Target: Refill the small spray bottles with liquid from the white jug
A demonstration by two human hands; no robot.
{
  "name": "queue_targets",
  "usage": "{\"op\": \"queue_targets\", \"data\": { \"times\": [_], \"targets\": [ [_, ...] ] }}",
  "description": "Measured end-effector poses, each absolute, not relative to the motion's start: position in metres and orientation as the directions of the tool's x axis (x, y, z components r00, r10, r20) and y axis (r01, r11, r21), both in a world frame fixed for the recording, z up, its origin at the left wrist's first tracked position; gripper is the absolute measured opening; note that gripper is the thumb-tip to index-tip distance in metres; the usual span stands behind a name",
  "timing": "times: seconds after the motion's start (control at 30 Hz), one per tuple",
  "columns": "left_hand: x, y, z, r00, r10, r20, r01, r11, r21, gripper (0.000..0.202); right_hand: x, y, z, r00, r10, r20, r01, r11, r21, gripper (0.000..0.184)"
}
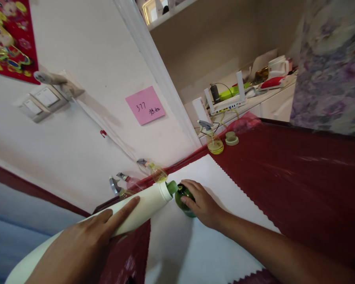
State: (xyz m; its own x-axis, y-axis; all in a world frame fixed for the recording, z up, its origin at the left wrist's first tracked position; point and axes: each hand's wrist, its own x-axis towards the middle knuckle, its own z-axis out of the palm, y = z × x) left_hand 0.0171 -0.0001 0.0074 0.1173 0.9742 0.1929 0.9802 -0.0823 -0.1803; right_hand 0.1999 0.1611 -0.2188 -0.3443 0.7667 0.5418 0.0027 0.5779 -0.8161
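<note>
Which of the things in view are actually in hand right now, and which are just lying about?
In hand:
left hand holding the big white bottle, tilted spout-first
right hand gripping the small green bottle
white cloth beneath

Lying about:
spray bottles by the wall
yellow spray bottle
router
pink note

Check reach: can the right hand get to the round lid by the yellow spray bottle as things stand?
Probably yes, but not freely. The right hand has its grip on the green bottle. The round lid lies farther along the red cloth with nothing between, so it would need to let go first.
</note>
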Motion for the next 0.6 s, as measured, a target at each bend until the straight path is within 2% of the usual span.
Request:
{"op": "queue_targets", "data": {
  "times": [0.13,0.37,0.47,0.6],
  "targets": [
    [0.018,0.0,0.009,0.108,0.994,0.035,0.933,-0.089,-0.35,0.08,0.2,0.161,-0.219,-0.348,0.768,0.538,-0.003,0.573,-0.82,0.047],
    [0.013,-0.003,0.01,0.105,0.994,-0.016,0.917,-0.103,-0.385,0.085,0.198,0.162,-0.221,-0.351,0.784,0.512,-0.021,0.54,-0.842,0.052],
    [0.007,-0.002,0.005,0.103,0.994,0.028,0.931,-0.087,-0.354,0.08,0.199,0.161,-0.221,-0.353,0.796,0.492,-0.041,0.512,-0.858,0.05],
    [0.009,0.0,-0.004,0.101,0.988,0.12,0.975,-0.075,-0.209,0.063,0.202,0.161,-0.221,-0.349,0.82,0.454,-0.076,0.458,-0.886,0.046]
  ]
}}
